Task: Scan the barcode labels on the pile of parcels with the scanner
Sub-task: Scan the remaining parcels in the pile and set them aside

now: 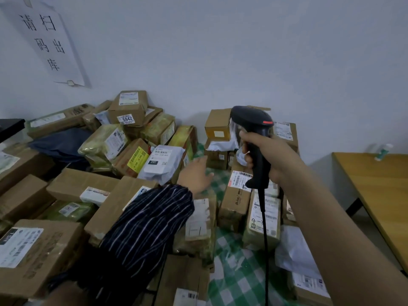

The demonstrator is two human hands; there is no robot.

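Observation:
A big pile of cardboard parcels (84, 184) with white barcode labels covers a green-checked cloth (234, 268). My right hand (271, 157) grips the handle of a black barcode scanner (254, 133), held upright above the right-hand stack, its cable hanging straight down. My left hand (195, 175), in a striped sleeve, reaches out flat with straight fingers over the gap in the pile, next to a white plastic mailer (162, 162) with a label. It holds nothing. A brown box with a barcode label (239, 178) lies just below the scanner.
A wooden table (379, 195) stands at the right with a small white bottle (383, 151) on it. A paper sign with characters (47, 40) is taped to the wall at upper left. A dark blue bag (59, 144) lies among the left parcels.

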